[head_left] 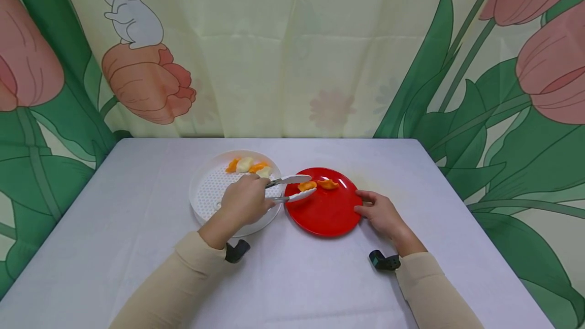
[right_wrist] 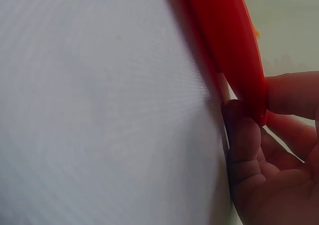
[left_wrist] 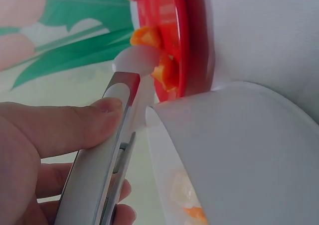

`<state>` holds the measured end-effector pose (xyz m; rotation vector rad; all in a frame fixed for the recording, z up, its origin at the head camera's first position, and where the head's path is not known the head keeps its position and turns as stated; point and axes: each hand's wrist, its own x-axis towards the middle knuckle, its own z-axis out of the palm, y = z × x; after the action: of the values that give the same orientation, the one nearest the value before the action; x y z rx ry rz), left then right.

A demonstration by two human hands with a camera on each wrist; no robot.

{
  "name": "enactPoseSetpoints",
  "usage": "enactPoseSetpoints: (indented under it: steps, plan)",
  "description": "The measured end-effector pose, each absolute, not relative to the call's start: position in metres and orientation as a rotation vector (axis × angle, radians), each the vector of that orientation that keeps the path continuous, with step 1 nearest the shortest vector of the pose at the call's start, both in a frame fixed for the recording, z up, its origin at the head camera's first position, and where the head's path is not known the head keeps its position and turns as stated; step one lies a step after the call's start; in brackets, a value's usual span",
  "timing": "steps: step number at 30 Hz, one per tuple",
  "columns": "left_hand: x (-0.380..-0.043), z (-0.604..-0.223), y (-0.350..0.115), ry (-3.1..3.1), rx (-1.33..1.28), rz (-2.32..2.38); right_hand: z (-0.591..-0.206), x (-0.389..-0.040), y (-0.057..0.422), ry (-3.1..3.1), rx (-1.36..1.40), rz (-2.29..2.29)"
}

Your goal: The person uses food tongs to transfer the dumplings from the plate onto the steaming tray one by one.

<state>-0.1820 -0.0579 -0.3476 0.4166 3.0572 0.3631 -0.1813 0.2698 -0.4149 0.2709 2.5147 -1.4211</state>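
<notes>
My left hand point(head_left: 244, 199) grips metal tongs point(left_wrist: 94, 165) with white tips. Their arms stand spread over the left part of a red plate point(head_left: 324, 217), one on each side of an orange dumpling point(head_left: 307, 186). A second orange dumpling point(head_left: 328, 184) lies beside it on the plate. With thumb and fingers, my right hand point(head_left: 380, 211) pinches the right rim of this plate, the fingers above and below the edge in the right wrist view. Left of the plate, under my left hand, is a round white perforated tray point(head_left: 207, 192) with orange and white dumplings point(head_left: 245, 164) at its back.
The tray and the red plate sit side by side on a white tablecloth point(head_left: 315, 278). Behind the table hangs a curtain point(head_left: 292, 65) printed with tulips and a white animal. The left forearm crosses the table just in front of the tray.
</notes>
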Motion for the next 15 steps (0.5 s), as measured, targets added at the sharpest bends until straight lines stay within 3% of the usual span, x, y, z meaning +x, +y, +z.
enactPoseSetpoints:
  steps: [15]
  plan:
    - [-0.1912, -0.3491, -0.048, 3.029, 0.391, 0.277, -0.4193, -0.1827, 0.2713, 2.52, 0.256, -1.435]
